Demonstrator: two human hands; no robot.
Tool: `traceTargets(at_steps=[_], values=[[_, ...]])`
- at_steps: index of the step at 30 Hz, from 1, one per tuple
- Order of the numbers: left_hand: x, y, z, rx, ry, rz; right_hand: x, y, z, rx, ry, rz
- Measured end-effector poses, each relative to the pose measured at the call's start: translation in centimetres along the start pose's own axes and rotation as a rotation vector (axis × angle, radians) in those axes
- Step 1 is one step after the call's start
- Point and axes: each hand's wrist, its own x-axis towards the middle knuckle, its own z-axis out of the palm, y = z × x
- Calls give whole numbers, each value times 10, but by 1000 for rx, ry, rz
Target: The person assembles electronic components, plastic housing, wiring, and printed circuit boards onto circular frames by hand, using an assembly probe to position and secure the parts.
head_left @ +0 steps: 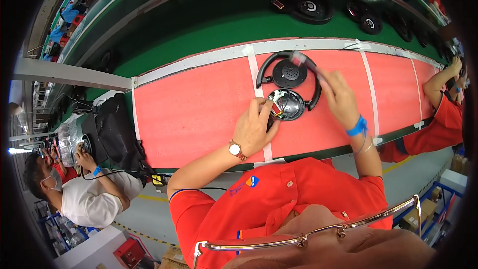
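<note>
A pair of black over-ear headphones [317, 85] lies on the red mat, its headband curving around the ear cups. One cup [290, 73] shows a round face with small holes. The nearer cup [293, 105] is uncovered, with wires, a white piece and a red part inside. My left hand [253, 128] is closed on the left edge of this nearer cup, fingertips at its wires. My right hand [339, 94] grips a slim brush-like tool [309, 63], smeared by motion, whose pale reddish tip is over the far cup.
A green conveyor belt [209, 45] behind the mat [199, 104] carries more headphones [311, 7]. A black bag [117, 132] lies at the mat's left end. One co-worker in white [99, 197] sits at left; another in red [443, 124] works at right.
</note>
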Motion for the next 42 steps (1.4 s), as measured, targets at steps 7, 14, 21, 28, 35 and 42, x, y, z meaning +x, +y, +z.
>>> traceTargets(at_steps=[7,14,21,28,35,42], values=[[-3,-2,3,-93,88,148,-40,-35,-10,-277,-323,-127],[-2,-2,3,-91,125,241,-43,-27,-14,-330,-307,-166],[0,-2,3,-118,143,244,-47,-25,-13,-367,-211,-235],[2,-14,10,-328,99,384,-46,-27,-11,-301,-195,-226],[0,-2,7,-207,119,94,-47,-23,-17,-332,-267,-144],[1,1,6,-220,119,32,-47,-36,-16,-167,-213,-235]])
